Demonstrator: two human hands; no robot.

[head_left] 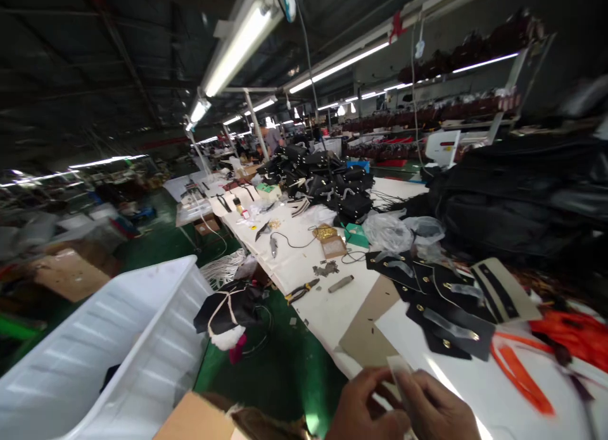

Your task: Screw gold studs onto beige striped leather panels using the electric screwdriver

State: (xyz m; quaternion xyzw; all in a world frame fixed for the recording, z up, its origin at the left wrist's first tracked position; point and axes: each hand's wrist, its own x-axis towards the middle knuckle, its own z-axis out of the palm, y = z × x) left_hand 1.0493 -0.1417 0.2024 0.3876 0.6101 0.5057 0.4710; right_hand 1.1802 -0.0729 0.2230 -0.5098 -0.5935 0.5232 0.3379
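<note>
At the bottom of the head view my left hand (365,407) and my right hand (437,407) are close together over the near table edge. Between them is a small translucent whitish strip (399,368). Fingers of my right hand press on it, and curled fingers of my left hand meet it from the other side. Its lower part is hidden by the fingers. Just beyond, black flap-shaped pieces (449,320) with gold-coloured fittings lie overlapping, some with clear plastic strips (451,324) on them. A grey-beige sheet (368,323) lies flat nearby.
Pliers (302,291), a grey-handled tool (341,283) and small metal parts (325,268) lie on the white table (304,250). Black bags (323,177) are piled farther back. Orange straps (525,377) lie at right. A white bin (142,351) stands at left.
</note>
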